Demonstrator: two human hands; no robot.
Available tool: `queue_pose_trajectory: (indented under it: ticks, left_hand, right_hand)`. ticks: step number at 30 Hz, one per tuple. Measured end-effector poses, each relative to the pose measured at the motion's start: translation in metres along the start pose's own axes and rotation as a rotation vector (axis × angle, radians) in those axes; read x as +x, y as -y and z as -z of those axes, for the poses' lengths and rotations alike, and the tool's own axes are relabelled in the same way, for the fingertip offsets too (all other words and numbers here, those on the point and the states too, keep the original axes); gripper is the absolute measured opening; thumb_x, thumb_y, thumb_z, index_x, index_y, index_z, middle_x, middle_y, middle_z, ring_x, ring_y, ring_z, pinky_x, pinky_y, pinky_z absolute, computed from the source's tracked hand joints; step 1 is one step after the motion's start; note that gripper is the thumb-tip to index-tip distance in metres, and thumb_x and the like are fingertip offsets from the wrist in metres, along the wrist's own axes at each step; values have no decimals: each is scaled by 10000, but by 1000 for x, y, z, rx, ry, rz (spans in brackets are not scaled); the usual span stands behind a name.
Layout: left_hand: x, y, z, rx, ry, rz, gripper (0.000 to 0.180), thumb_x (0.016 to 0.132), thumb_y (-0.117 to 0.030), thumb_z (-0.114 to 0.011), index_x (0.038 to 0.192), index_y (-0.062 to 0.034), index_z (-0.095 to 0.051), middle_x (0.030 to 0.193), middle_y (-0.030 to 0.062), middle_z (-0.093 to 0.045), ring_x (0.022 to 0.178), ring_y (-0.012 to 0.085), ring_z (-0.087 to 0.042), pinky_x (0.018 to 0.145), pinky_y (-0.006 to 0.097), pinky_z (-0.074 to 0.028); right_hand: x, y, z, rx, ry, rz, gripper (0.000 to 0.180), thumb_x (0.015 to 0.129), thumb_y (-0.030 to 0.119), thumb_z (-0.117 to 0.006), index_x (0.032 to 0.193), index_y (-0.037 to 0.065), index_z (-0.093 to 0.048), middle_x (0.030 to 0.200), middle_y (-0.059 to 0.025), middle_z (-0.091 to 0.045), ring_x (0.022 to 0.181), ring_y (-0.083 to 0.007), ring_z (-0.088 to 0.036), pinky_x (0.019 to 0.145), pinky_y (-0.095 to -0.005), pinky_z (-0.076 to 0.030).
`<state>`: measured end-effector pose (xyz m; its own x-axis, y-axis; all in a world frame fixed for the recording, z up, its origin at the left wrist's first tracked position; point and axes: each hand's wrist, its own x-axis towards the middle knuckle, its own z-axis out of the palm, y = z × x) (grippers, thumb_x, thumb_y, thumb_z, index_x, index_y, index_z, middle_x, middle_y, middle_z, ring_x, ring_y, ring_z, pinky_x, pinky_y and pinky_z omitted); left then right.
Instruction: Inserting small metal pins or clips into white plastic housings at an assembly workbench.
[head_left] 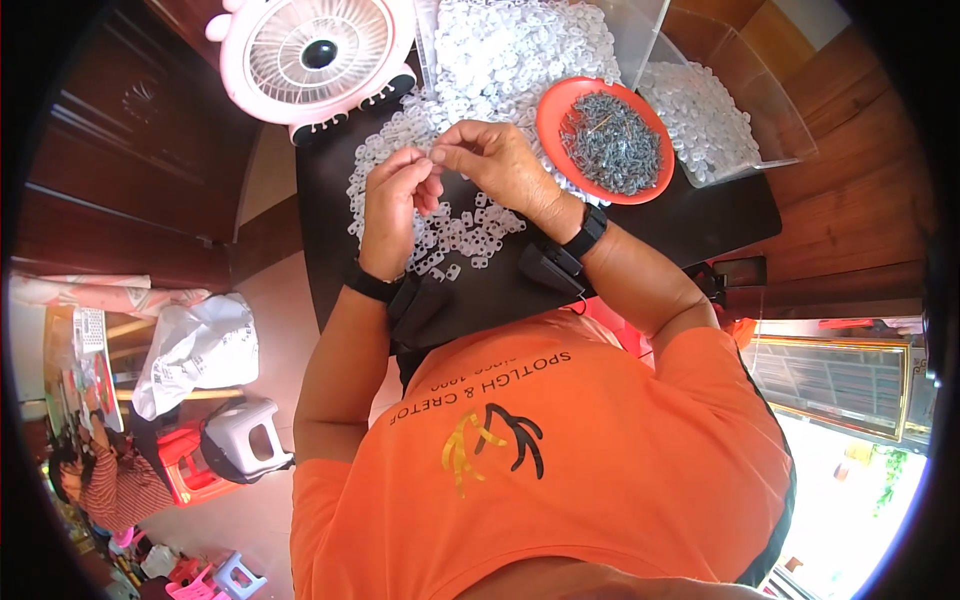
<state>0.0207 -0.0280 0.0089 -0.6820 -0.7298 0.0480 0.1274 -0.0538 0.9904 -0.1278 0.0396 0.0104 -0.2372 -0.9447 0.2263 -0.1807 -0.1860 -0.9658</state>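
Note:
Above the dark table (690,225), my left hand (392,205) and my right hand (500,168) meet with their fingertips pinched together. Something small and pale seems to be between them, too small to name. Around and under my hands lie many small white plastic pieces with holes (470,236). To the right of my right hand, an orange-red plate (545,125) holds a heap of small grey metal nails or screws (612,142); their exact kind is hard to tell.
A clear bin (652,35) heaped with white pieces stands at the back, and a second clear bin (780,160) sits right of the plate. A pink fan (320,55) stands back left. Stools (245,440) and a seated person (120,485) are on the left.

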Motion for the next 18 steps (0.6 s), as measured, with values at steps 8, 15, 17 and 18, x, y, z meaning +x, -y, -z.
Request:
queue_pose_trajectory:
  ticks: [8, 15, 17, 18]
  left_hand:
    - [1, 1, -3, -87, 11, 71, 242, 889, -219, -480, 813, -25, -602, 640, 18, -568, 527, 67, -482, 493, 197, -364]
    - [1, 4, -2, -58, -21, 53, 238, 890, -219, -489, 802, -31, -605, 630, 16, -566, 520, 66, -482, 484, 193, -356]
    - [0, 3, -3, -45, -25, 56, 244, 892, -224, -487, 798, -32, -604, 629, 16, -565, 519, 66, -482, 482, 193, -355]
    - [0, 1, -3, -16, -6, 50, 255, 905, -227, -464, 805, -31, -593, 639, 19, -563, 529, 70, -482, 489, 196, -352]
  right_hand:
    - [-3, 6, 3, -511, -74, 388, 107, 811, 122, -597, 878, 56, -648, 800, -102, -635, 729, -301, -626, 671, -363, -507]
    - [-8, 14, 3, -561, -37, 446, 121, 799, 94, -636, 913, 56, -651, 833, -92, -627, 706, -253, -635, 624, -331, -504]
    - [-9, 14, 3, -577, -52, 418, 114, 794, 96, -644, 900, 57, -652, 825, -90, -628, 699, -249, -637, 617, -326, -503]
    - [-9, 13, 3, -560, -58, 407, 106, 789, 95, -650, 888, 57, -653, 817, -86, -630, 697, -244, -639, 614, -319, -502]
